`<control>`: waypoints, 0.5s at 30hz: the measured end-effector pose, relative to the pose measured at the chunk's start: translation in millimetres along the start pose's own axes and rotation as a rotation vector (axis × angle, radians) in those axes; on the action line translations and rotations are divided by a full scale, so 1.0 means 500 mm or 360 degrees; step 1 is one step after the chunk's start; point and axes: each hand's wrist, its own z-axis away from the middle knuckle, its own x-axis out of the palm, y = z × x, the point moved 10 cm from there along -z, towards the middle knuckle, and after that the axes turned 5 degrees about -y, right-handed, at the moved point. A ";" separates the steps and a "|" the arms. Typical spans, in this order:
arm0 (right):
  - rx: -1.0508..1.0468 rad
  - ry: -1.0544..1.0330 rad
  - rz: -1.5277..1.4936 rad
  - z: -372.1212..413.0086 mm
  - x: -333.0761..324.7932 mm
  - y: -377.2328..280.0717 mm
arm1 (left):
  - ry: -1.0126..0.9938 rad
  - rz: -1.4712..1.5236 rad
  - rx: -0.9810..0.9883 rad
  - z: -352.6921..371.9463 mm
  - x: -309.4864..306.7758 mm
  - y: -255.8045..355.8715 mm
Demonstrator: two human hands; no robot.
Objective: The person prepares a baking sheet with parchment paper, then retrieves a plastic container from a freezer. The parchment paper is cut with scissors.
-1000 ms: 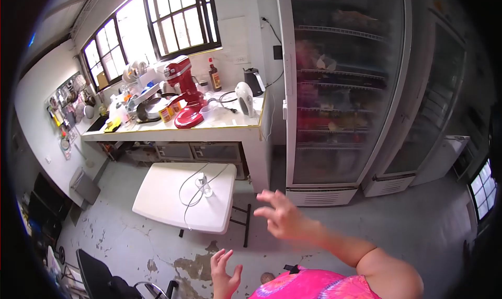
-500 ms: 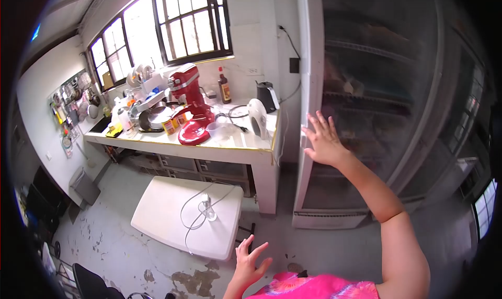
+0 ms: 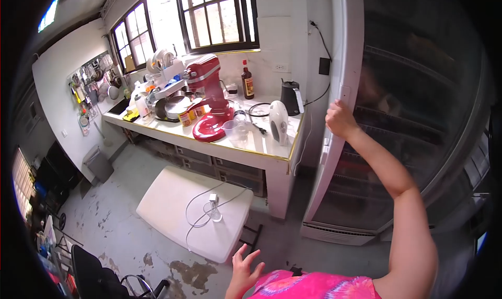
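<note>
My right hand [image 3: 341, 121] is closed round the left edge of the tall glass-fronted fridge door [image 3: 328, 168], about midway up its frame. Dark shelves show dimly behind the glass. My left hand [image 3: 243, 270] is held low in front of me with its fingers apart and nothing in it. Closest to it is the corner of a low white table [image 3: 167, 207], where a white plug and a looped grey cable [image 3: 212, 211] lie.
Left of the fridge runs a white counter [image 3: 246, 151] with a red stand mixer [image 3: 212, 108], a white hand mixer [image 3: 278, 122], a black kettle [image 3: 291, 96], a dark bottle [image 3: 248, 82] and pans. A grey bin [image 3: 99, 164] stands by the wall. A black chair [image 3: 90, 273] is at lower left.
My right hand has gone from spread fingers by the door's edge to a closed grip on it. The view has turned slightly, and my left hand stays low and open.
</note>
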 end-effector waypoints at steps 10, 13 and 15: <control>0.0069 -0.0055 0.0083 0.003 0.000 -0.007 | -0.0086 0.0166 -0.0052 0.009 0.022 -0.013; 0.0036 0.0000 -0.0001 0.019 -0.072 -0.047 | -0.0078 0.0124 -0.0024 0.006 0.017 -0.040; -0.0015 0.0044 -0.0138 0.042 -0.161 -0.084 | -0.0102 0.0105 0.0039 0.000 0.002 -0.017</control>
